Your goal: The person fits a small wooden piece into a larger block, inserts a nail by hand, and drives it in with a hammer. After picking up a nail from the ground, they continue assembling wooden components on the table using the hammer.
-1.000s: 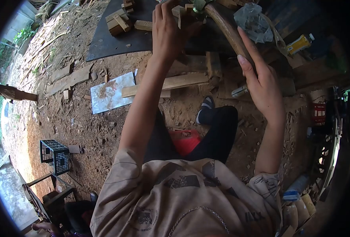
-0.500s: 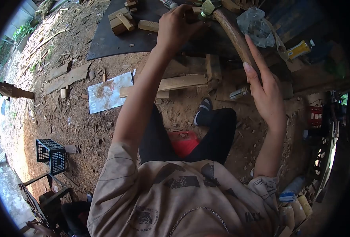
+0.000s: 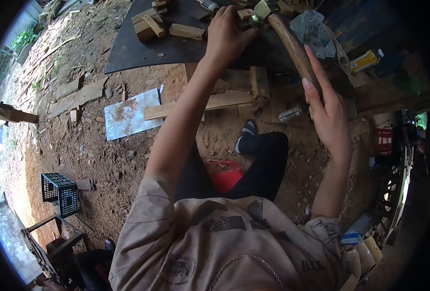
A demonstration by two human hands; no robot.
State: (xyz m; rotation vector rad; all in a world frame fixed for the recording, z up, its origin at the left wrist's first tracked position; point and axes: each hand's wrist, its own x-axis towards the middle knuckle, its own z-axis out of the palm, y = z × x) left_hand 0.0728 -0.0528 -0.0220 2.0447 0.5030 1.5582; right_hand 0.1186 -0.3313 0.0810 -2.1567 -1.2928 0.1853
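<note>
My right hand (image 3: 327, 114) is closed around the lower part of a hammer's curved wooden handle (image 3: 292, 46), with the index finger stretched along it. The metal hammer head (image 3: 261, 11) is at the top of the view, just right of a small wood block (image 3: 245, 14). Around that block my left hand (image 3: 227, 38) curls, its thumb pointing toward the hammer head; the fingertips are partly hidden. Left of this hand, a rectangular wood block (image 3: 187, 31) lies on the dark tabletop (image 3: 127, 56). A tool with a patterned grip (image 3: 208, 5) shows behind the hand.
Stacked wood pieces (image 3: 148, 24) stand on the tabletop's left. A clear plastic bag (image 3: 313, 34) and a yellow container (image 3: 365, 61) lie right. Below are a plank (image 3: 205, 105), a white sheet (image 3: 132, 116), a crate (image 3: 59, 194) and a red seat (image 3: 224, 177). Another person's leg (image 3: 91, 266) shows lower left.
My left hand has shifted a little to the right and its thumb shows more clearly. The hammer head sits slightly farther right. The whole view has moved slightly.
</note>
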